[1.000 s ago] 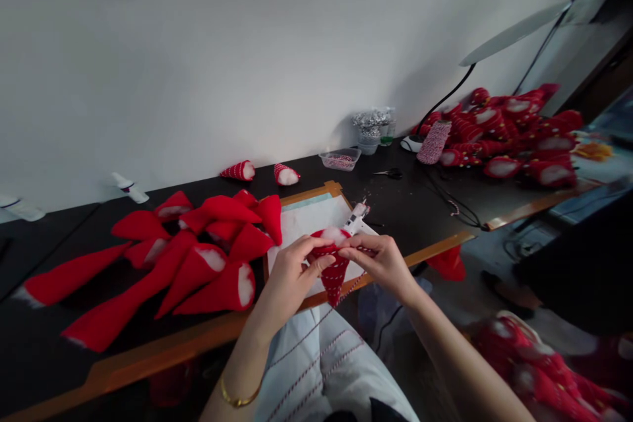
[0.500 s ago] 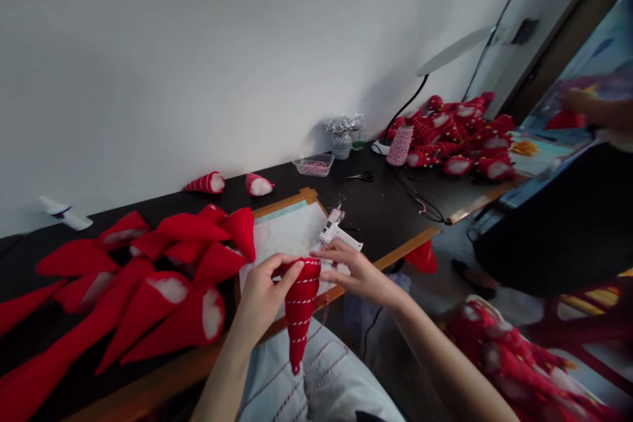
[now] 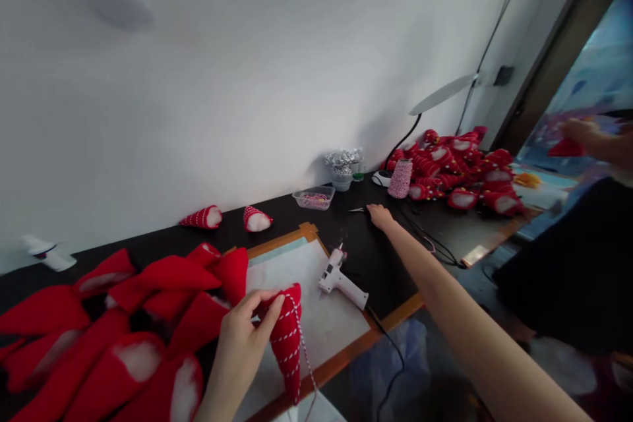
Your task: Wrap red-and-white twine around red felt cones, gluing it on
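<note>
Pinched at its wide top edge by my left hand (image 3: 250,326), a red felt cone (image 3: 287,336) hangs point down over the front of the board. Red-and-white twine winds round the cone, and a loose end (image 3: 305,349) trails toward my lap. My right hand (image 3: 380,216) is stretched far across the black table, its fingers closed over the handles of small scissors (image 3: 357,210). Only the blades show, pointing left. Between my hands, a white glue gun (image 3: 341,280) lies on the wood-edged white board (image 3: 316,323), nozzle toward the wall.
Plain red stuffed cones (image 3: 173,277) crowd the left side. Two twine-wrapped cones (image 3: 257,219) lie by the wall. Farther right are a plastic tray (image 3: 314,198), a twine spool (image 3: 400,178), a lamp (image 3: 442,93) and a pile of decorated cones (image 3: 450,165). Another person's hand (image 3: 593,138) shows at right.
My right hand has left the cone and reached forward right onto the scissors. My left hand still pinches the cone, now slightly lower and farther left in view. The view has tilted upward.
</note>
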Demonstrator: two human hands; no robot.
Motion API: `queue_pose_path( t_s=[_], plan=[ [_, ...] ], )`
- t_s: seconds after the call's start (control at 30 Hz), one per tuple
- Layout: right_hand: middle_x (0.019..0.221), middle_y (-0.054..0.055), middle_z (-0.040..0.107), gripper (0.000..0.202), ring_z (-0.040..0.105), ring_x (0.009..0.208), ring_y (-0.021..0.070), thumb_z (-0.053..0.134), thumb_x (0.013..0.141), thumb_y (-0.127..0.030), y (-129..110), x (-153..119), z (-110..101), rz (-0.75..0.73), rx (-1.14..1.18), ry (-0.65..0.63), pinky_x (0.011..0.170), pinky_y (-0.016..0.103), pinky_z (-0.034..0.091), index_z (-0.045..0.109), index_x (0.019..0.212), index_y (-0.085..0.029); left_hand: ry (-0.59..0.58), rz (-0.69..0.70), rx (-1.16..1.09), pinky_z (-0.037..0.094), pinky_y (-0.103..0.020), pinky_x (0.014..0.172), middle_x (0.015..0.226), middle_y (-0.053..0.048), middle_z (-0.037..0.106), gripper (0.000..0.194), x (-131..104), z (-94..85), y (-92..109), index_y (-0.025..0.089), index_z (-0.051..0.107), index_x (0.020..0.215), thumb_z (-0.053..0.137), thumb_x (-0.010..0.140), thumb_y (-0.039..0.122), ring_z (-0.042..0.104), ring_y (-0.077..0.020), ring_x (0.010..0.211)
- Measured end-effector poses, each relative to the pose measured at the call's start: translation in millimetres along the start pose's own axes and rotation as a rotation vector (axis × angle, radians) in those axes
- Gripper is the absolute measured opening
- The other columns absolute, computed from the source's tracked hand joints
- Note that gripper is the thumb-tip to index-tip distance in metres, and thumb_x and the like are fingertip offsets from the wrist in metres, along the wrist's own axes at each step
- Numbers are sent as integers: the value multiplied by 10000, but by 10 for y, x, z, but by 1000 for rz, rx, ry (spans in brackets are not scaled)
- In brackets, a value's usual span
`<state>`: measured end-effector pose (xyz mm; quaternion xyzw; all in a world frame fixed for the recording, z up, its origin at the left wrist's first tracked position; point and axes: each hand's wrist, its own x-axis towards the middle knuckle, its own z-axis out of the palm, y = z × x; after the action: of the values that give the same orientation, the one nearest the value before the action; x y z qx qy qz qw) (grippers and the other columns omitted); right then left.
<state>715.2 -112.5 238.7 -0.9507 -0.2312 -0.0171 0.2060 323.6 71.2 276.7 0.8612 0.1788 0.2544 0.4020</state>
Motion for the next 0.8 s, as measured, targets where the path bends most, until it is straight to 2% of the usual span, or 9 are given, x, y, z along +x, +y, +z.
queue_pose_path(
  t_s=[0.17,0.27,0.33,0.43,0.53,0.57,0.6,0.67,0.8],
  plan=[
    [1109,99,653,258,637,1010,220,641,927,-312,65,106,-140,61,22,-140,895,431,525,642,1090,-112,62,-25,-13,507,-250,705,807,-7,718,266,9,7,-73,206,683,842,623,857,464,658,-180,746],
    [912,108,676,298,650,830,197,612,915,-346,9,-103,-203,45,167,-199,709,296,529,666,1001,-66,66,-14,-28,493,-242,700,793,4,705,239,-13,58,-40,202,673,836,622,873,433,644,-161,730],
    [858,109,669,387,631,727,165,502,951,-409,-123,-496,-172,-2,314,-229,586,224,482,654,1024,-61,66,-3,-30,484,-237,695,796,9,703,220,-33,89,-12,202,671,851,617,886,412,639,-149,720],
    [769,53,624,571,504,511,83,361,944,-639,-471,-1441,-31,-111,593,-352,439,177,400,630,970,-137,94,27,12,469,-233,695,807,11,701,199,-56,115,22,200,669,851,618,895,388,632,-139,726],
    [647,7,523,734,340,400,50,395,788,-858,-875,-2423,114,-129,1362,-838,316,160,235,594,839,-154,119,68,57,461,-230,703,811,10,697,187,-64,129,54,198,669,841,620,900,369,626,-134,734],
    [636,-3,512,747,317,388,47,402,772,-874,-991,-2667,149,-113,1471,-1029,301,158,220,592,851,-156,122,79,65,461,-229,708,815,9,697,182,-66,133,66,197,670,847,622,900,364,626,-133,737],
    [650,-6,509,721,305,399,38,455,768,-856,-1090,-2853,178,-81,1558,-1074,298,143,189,587,858,-153,127,88,72,460,-228,711,816,9,697,177,-70,137,78,196,670,850,625,899,361,626,-133,739],
    [657,-7,505,670,293,415,29,511,787,-807,-1227,-3054,229,-24,1633,-1087,303,127,157,579,845,-143,138,95,82,460,-226,718,823,9,698,173,-83,142,100,196,669,856,630,897,360,629,-133,747],
    [655,1,512,636,284,417,26,526,822,-756,-1317,-3070,336,-34,1683,-1051,300,126,153,582,836,-123,148,110,80,464,-227,726,828,4,700,172,-127,142,130,197,667,851,624,902,356,639,-139,758]
  ],
)
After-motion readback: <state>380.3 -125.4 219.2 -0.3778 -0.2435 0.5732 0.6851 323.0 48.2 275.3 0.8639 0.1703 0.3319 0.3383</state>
